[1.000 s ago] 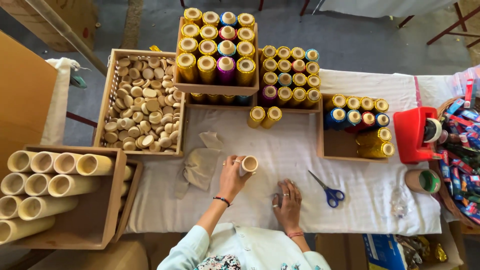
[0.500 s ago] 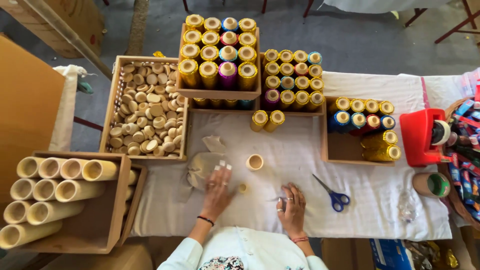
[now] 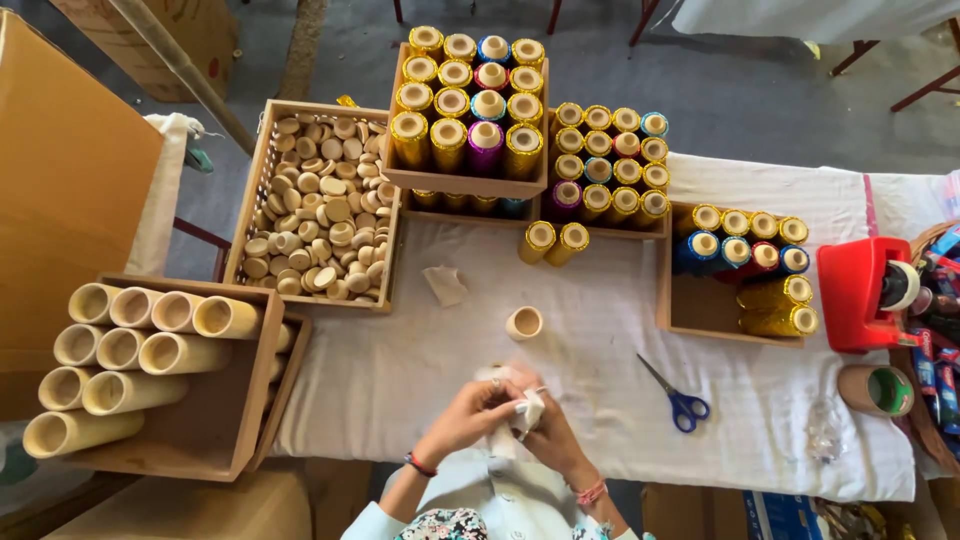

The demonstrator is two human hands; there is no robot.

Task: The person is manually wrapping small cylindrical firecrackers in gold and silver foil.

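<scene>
Grip: both hands meet low at the table's near edge; I see my left hand and right hand closed together on a small white cloth, fingers curled round it; what else sits inside the wad I cannot tell.
Cloth: bunched between the palms, held just above the white tablecloth, not resting on it.
Small tube: a short cardboard tube stands upright on the table just beyond my hands, open end up, apart from both.
Scrap: a crumpled paper scrap lies further out, near the tray of wooden discs.
Scissors: blue-handled scissors lie to my right, blades pointing away, near but clear of the right hand.
Spools: crates of gold and coloured thread spools stand along the far side; two gold spools lie loose in front of them.
Long tubes: a box of long cardboard tubes sits at my left.
Risk, tube: I judge a forward reach could knock the upright tube over; it looks light and stands unsupported, so it could roll.
Risk, scissors: a sideways sweep of my right wrist could catch them.
Risk, cloth: a loose hold so near the edge could let it drop off the table.
</scene>
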